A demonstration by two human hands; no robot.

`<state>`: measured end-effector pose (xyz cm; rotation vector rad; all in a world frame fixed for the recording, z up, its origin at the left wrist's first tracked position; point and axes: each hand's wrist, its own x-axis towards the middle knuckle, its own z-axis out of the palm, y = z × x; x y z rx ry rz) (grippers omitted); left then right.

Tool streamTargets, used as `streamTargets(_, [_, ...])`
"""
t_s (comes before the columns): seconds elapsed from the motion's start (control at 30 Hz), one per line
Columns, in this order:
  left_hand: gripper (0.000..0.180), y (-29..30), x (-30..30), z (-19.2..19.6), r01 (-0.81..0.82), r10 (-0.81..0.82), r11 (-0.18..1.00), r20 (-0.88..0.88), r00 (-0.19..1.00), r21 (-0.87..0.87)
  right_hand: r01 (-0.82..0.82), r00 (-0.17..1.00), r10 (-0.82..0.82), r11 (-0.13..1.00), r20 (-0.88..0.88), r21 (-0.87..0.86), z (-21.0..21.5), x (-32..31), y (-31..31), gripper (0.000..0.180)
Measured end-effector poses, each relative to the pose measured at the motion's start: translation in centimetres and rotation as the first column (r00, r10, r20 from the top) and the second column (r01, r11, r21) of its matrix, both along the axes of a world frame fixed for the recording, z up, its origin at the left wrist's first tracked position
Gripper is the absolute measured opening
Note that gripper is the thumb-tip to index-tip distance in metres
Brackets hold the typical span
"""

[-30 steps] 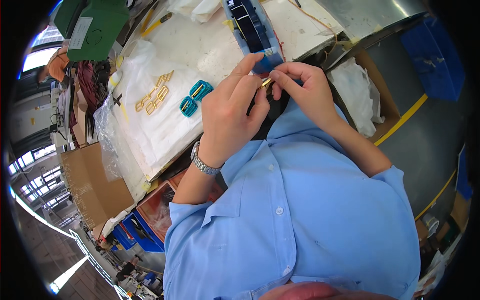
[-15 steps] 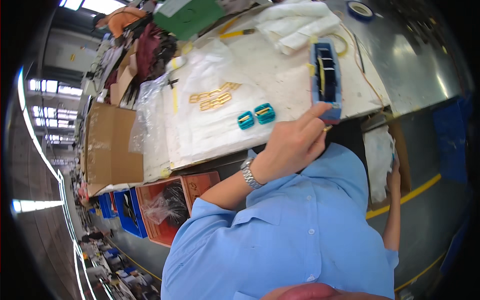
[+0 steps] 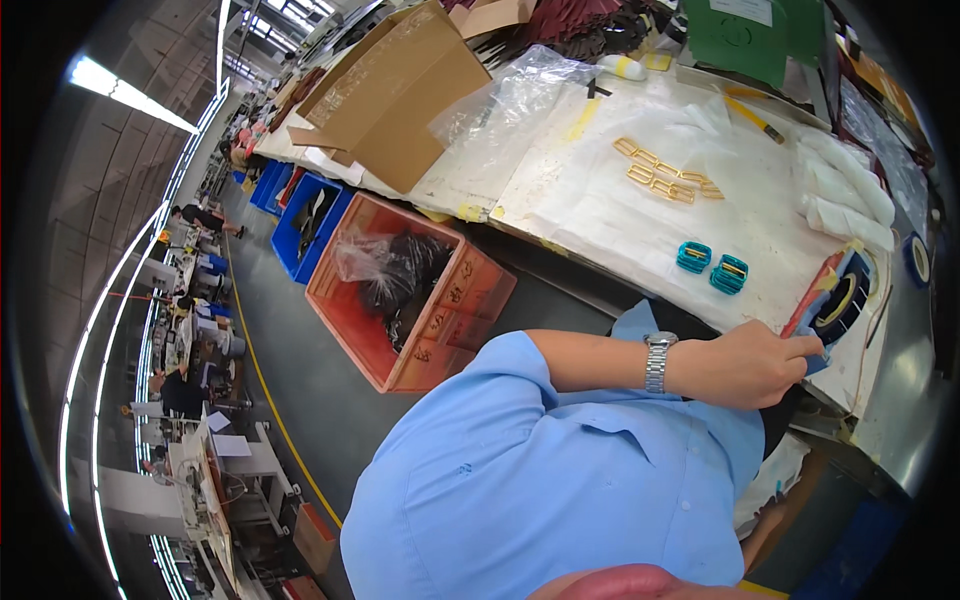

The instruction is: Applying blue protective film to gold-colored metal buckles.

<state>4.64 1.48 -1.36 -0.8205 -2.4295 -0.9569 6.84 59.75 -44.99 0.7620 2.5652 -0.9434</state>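
At the counter [image 3: 620, 235] edge, the left hand [image 3: 745, 362] was closed with its fingertips on the blue tape dispenser [image 3: 838, 300]. Just above it lay two teal buckles [image 3: 712, 266]; the gold buckles [image 3: 665, 178] farther up looked untouched. The right hand was hidden.

Right hand [image 3: 765, 520] mostly hidden behind the blue shirt [image 3: 560, 480] — its grip cannot be told.

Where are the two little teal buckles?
In the head view, the teal buckles lie side by side on the white sheet, right of centre, between the gold buckles and the tape dispenser.
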Motion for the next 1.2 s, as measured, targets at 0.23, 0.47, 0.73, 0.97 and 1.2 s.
streamTargets(0.23, [0.016, -0.2, 0.5, -0.8, -0.031, 0.030, 0.999, -0.043, 0.999, -0.022, -0.374, 0.916, 0.401, 0.822, 0.032, 0.430, 1.9, -2.4, -1.4, 0.038])
streamTargets(0.47, [0.019, -0.1, 0.3, -1.4, -0.028, 0.027, 0.999, -0.032, 0.999, -0.032, -0.208, 0.976, 0.217, 0.954, 0.019, -0.218, 17.5, -5.6, -13.7, 0.027])
streamTargets(0.73, [0.020, 0.2, 0.1, -0.6, 0.045, -0.047, 0.997, -0.023, 0.999, -0.066, -0.286, 0.798, -0.135, 0.774, -0.587, -0.566, 41.4, -3.1, -31.2, 0.024])
streamTargets(0.97, [0.016, -0.7, 0.1, -0.9, -0.009, 0.009, 1.000, 0.055, 0.998, -0.006, -0.490, 0.847, 0.265, 0.725, -0.461, -0.484, 43.8, -7.8, -37.4, 0.042])
streamTargets(1.2, [0.015, -0.4, -0.8, -1.1, 0.042, -0.044, 0.999, 0.065, 0.997, 0.031, -0.567, 0.723, 0.338, 0.789, -0.602, -0.237, 44.6, -8.2, -37.0, 0.040])
